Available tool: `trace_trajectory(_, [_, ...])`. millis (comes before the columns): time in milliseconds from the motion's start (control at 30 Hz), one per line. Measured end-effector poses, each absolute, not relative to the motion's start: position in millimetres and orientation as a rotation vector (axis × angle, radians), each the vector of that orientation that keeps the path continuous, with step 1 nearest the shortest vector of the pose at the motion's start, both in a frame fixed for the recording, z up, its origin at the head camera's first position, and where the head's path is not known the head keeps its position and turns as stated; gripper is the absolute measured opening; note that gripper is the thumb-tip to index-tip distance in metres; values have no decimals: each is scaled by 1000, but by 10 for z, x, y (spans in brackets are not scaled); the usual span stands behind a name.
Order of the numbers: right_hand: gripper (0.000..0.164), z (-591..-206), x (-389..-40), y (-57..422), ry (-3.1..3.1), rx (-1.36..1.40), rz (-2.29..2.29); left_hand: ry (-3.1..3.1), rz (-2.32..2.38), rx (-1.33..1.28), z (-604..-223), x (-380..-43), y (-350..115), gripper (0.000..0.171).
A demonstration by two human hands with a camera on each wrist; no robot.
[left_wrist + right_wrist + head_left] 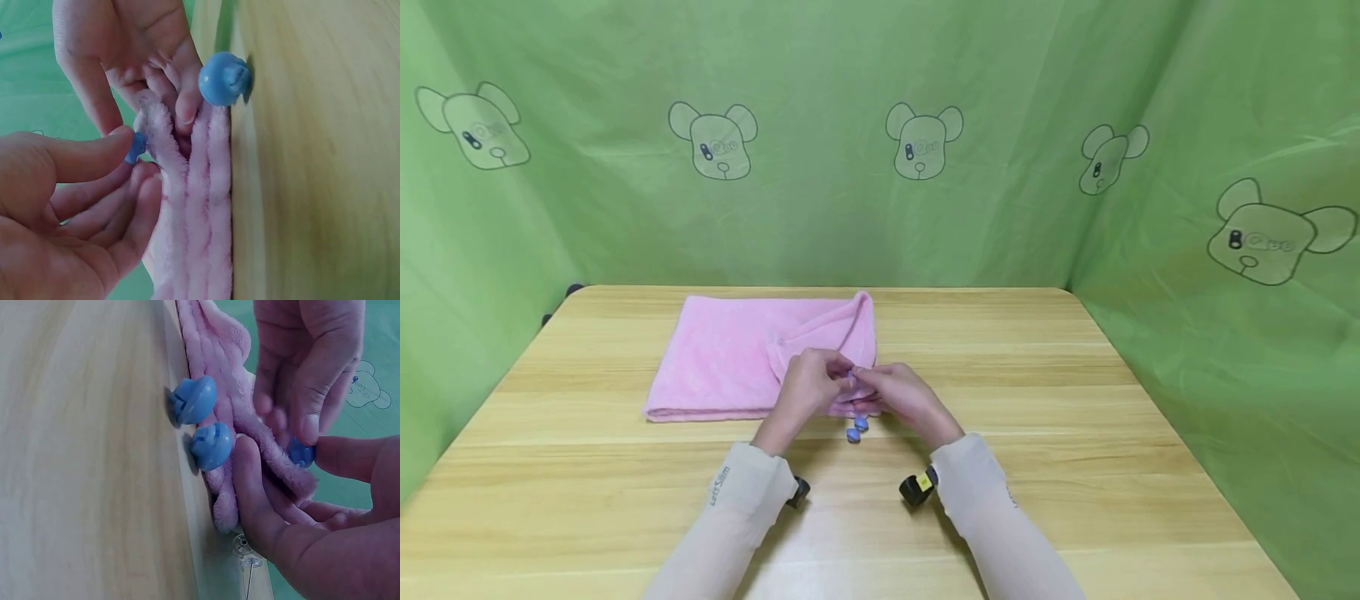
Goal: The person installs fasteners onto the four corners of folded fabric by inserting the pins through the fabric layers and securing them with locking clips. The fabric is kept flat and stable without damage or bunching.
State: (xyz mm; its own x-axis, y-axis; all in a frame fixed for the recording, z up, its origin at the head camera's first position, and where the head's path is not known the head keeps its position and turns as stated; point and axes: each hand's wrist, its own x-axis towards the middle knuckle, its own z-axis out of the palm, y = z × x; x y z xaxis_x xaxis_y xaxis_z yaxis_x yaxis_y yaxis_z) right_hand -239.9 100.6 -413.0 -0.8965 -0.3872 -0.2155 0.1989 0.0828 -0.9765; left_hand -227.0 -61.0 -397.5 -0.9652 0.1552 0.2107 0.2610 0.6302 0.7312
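A pink plush cloth (pixel 722 350) lies folded on the table, its near right corner turned up. At that corner my left hand (pixel 808 383) pinches a small blue plastic cap (pixel 136 148) against the fabric. My right hand (pixel 906 396) grips the lifted fabric edge, fingers beneath it, and its thumb touches the same cap in the right wrist view. Two more blue mushroom-shaped caps, one nearer the cloth (pixel 210 445) and one beside it (pixel 195 400), rest on the table just in front of the folded edge. Whether a pin passes through the fabric is hidden.
Past the cloth's corner in the right wrist view are clear discs (pixel 242 545), one with a thin needle. The wooden table (pixel 1075 450) has a green curtain (pixel 820 225) behind it and at both sides. Black wrist-worn devices (pixel 916 490) hang below both sleeves.
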Motion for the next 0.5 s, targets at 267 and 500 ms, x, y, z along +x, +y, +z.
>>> trace_trajectory(267, [30,-4144,-2401,1004,1982,-190,-1850,-2770,-1245,-327,-3999,-2270,-625,13])
trace_trajectory(500, [27,-4137,-2393,995,2007,-128,-1861,-2858,-1216,-299,-4005,-2273,-614,23])
